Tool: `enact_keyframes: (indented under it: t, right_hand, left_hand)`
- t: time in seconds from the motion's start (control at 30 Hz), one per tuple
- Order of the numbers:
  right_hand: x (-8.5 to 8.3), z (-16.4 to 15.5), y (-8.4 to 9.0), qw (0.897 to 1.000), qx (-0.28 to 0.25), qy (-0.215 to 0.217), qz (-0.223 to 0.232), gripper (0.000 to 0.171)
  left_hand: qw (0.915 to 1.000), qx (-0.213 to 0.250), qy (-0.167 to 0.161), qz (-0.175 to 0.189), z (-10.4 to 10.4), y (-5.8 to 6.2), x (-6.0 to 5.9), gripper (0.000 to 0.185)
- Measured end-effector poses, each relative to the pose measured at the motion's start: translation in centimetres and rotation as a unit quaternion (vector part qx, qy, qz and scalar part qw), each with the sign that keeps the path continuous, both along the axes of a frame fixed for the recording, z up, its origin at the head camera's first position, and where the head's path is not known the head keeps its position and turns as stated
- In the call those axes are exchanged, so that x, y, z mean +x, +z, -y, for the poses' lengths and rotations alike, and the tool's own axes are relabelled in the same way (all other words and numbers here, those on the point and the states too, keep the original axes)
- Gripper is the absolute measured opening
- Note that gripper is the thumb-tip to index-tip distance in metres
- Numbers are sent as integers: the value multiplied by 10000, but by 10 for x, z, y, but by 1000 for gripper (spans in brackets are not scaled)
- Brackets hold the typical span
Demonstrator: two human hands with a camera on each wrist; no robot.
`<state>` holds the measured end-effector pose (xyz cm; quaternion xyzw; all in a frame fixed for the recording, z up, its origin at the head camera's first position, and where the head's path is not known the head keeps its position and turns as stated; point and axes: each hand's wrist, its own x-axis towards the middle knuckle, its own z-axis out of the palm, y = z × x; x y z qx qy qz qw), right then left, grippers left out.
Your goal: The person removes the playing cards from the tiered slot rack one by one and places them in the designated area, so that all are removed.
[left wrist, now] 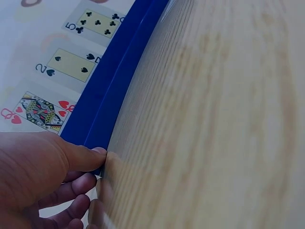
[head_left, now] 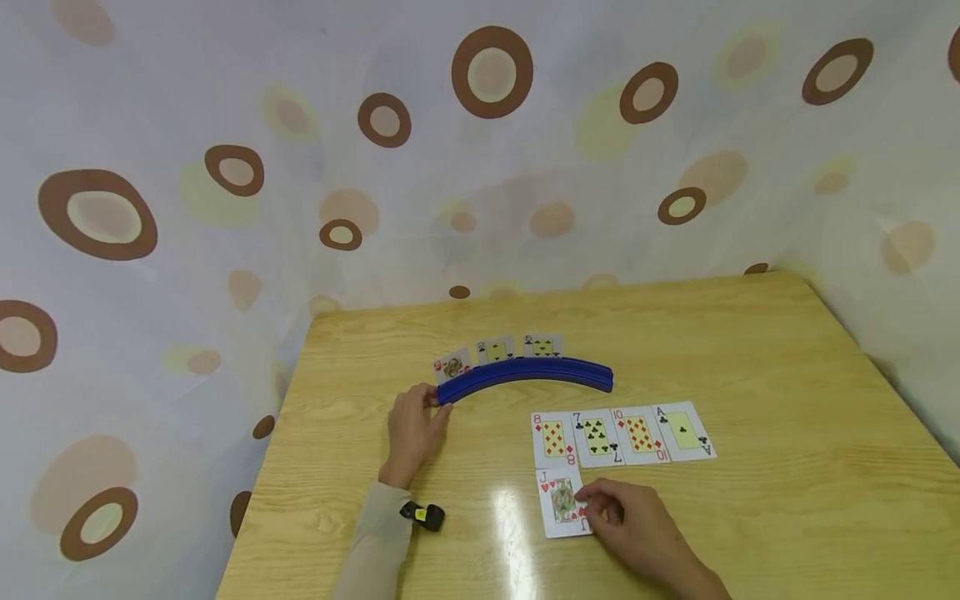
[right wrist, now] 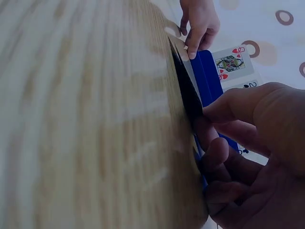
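Note:
A curved blue card holder (head_left: 525,369) stands on the table with the queen of hearts (left wrist: 43,112), two of spades (left wrist: 70,65) and five of clubs (left wrist: 97,23) upright in it. My left hand (head_left: 414,429) grips its left end, the thumb on the near side. Closer to me, my right hand (head_left: 633,525) pinches the jack of hearts (head_left: 558,504) by its right edge. In the right wrist view the pinched card (right wrist: 187,88) appears edge-on and dark between thumb and fingers.
Above the jack lies a face-up row: eight of diamonds (head_left: 553,439), seven of clubs (head_left: 597,437), ten of diamonds (head_left: 640,435) and ace of clubs (head_left: 684,431). The wooden table (head_left: 787,392) meets a patterned cloth (head_left: 525,167) at its back and sides.

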<state>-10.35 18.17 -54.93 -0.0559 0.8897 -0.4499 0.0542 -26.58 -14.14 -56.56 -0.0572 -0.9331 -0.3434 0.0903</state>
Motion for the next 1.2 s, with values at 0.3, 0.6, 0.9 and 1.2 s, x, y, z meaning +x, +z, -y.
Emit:
enact_keyframes:
  t: [0.3, 0.6, 0.9, 1.2]
  right_hand:
    - [-2, 0, 5, 9995, 145, 108, 244, 13]
    - [-1, 0, 3, 9996, 125, 142, 208, 11]
    - [-3, -2, 1, 9997, 127, 215, -15, 12]
    - [-3, 0, 0, 9997, 152, 191, -57, 11]
  left_hand:
    - [10000, 7, -30, -77, 1, -1, -1, 25]
    - [10000, 8, -22, 15, 0, 1, -1, 27]
    - [10000, 51, -32, -30, 1, 1, 0, 27]
    - [10000, 10, -38, -78, 1, -1, 0, 26]
